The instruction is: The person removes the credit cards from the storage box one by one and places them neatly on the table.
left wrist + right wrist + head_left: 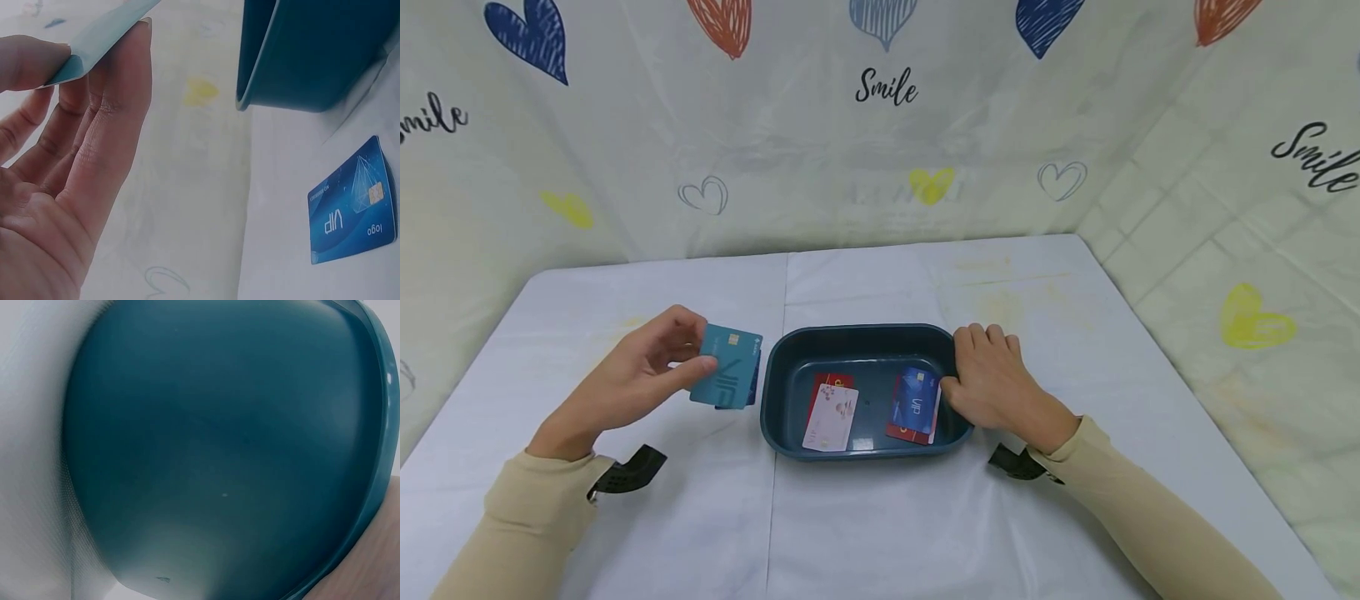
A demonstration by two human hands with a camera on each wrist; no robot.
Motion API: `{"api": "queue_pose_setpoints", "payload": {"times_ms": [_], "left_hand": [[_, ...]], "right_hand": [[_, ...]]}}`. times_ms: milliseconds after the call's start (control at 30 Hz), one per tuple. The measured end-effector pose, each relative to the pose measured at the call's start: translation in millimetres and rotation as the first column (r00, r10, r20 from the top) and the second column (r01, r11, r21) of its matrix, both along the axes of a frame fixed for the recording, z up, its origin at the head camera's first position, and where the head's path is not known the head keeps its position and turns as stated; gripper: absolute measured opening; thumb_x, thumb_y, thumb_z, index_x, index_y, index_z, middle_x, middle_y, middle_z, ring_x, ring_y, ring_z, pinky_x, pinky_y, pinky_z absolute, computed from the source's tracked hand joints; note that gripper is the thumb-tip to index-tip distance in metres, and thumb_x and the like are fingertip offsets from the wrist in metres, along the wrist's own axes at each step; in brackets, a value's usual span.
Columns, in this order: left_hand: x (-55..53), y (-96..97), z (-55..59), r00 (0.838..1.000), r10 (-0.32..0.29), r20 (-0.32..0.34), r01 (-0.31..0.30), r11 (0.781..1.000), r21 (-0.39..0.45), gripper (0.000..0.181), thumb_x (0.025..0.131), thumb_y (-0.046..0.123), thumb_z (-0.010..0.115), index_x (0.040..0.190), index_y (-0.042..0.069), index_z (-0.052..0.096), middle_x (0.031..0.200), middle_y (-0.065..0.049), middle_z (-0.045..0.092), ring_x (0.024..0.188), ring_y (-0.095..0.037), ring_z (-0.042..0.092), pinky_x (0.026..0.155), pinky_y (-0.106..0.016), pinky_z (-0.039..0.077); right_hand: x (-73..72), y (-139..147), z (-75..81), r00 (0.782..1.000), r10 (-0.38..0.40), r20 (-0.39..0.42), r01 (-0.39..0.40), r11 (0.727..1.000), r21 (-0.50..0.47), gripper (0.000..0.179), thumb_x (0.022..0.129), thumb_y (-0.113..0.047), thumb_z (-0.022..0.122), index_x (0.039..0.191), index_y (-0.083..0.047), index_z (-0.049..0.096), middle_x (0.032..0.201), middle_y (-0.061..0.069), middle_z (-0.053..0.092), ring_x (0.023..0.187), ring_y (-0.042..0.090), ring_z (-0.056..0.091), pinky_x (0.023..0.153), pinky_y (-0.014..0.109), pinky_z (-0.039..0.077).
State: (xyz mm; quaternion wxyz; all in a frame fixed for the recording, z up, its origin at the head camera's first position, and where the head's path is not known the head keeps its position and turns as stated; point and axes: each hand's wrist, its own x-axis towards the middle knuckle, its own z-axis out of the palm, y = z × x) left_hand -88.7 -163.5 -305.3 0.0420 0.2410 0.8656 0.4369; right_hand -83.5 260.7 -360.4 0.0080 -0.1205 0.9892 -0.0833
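Note:
My left hand (640, 371) pinches a teal VIP card (727, 367) between thumb and fingers, left of a dark teal plastic bin (865, 327). Mostly hidden behind it in the head view, a blue VIP card (353, 203) lies on the table beside the bin. My right hand (1003, 387) grips the bin's right rim, its thumb at the inner side. Inside the bin, a pale pink-white card (831, 419) overlaps a red card (835, 380) on the left. On the right, a blue VIP card (916, 400) lies over another red card (904, 434).
A white cloth (865, 533) with a crease covers the table. Behind and to the right hangs a pale curtain (797, 150) printed with hearts and "Smile". Dark straps (632, 472) stick out from both sleeve cuffs.

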Motion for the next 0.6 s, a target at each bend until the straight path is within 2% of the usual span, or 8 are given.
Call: {"api": "queue_pose_setpoints", "payload": {"times_ms": [233,367,600], "left_hand": [[-1.3,-5.0,-5.0,0.999,0.048,-0.005,-0.049,0.998,-0.029,0.021,0.101,0.012,0.066,0.114,0.011,0.051,0.105,0.003,0.060,0.098,0.000,0.069,0.076,-0.024,0.060],[-2.5,-8.8,-7.9,0.998,0.057,-0.004,-0.057,0.998,-0.023,0.020,0.101,0.012,0.065,0.115,0.011,0.050,0.108,0.002,0.059,0.099,0.000,0.069,0.075,-0.025,0.060],[-5.3,-16.3,-14.2,0.995,0.097,0.032,-0.095,0.995,-0.033,0.021,0.102,0.015,0.064,0.118,0.012,0.050,0.115,0.005,0.059,0.100,0.001,0.067,0.075,-0.025,0.060]], "right_hand": [[-0.9,0,-1.4,1.000,-0.002,-0.006,0.002,1.000,-0.001,0.025,0.090,-0.025,0.055,0.099,-0.003,0.047,0.090,0.010,0.043,0.088,0.030,0.037,0.076,0.041,0.024],[-0.9,0,-1.5,1.000,-0.002,-0.006,0.002,1.000,-0.002,0.024,0.090,-0.025,0.055,0.097,-0.004,0.046,0.089,0.010,0.043,0.087,0.030,0.036,0.075,0.040,0.024],[-0.9,1,-1.7,1.000,-0.002,-0.003,0.002,1.000,-0.001,0.024,0.090,-0.025,0.055,0.098,-0.004,0.046,0.090,0.010,0.043,0.087,0.030,0.036,0.076,0.041,0.024]]}}
